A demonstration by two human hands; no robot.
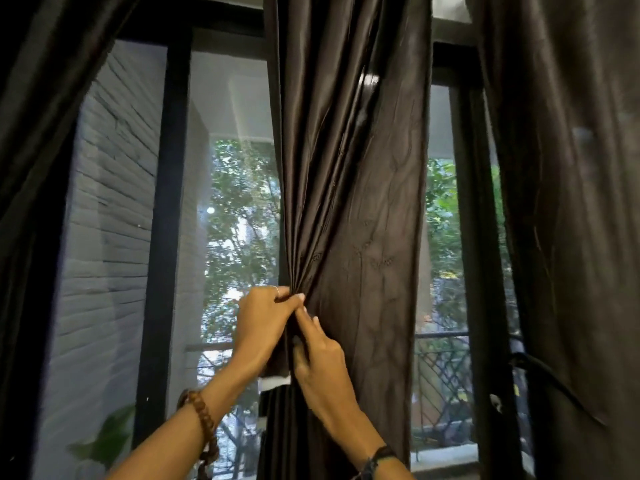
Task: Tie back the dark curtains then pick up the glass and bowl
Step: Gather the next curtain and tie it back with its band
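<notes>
Gathering the dark curtain (353, 202), both hands' grip, left hand (263, 320) and right hand (320, 365), pinches its folds before the window (235, 202).

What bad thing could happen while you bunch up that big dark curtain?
The left hand pinches only the edge of the middle curtain, so the slippery-looking folds could slide free and fall open. The right hand's fingers sit loosely on the bunch. The white band below may not stay around it.

Three dark curtain panels hang around the black window frame (166, 216): the middle curtain (360, 168), one at the frame's left (38, 116), one at its right (571, 202). Two hands (one beaded bracelet (202, 415), one finger ring (276, 289)) are on the middle curtain: the left hand (265, 317) and the right hand (320, 355).
</notes>
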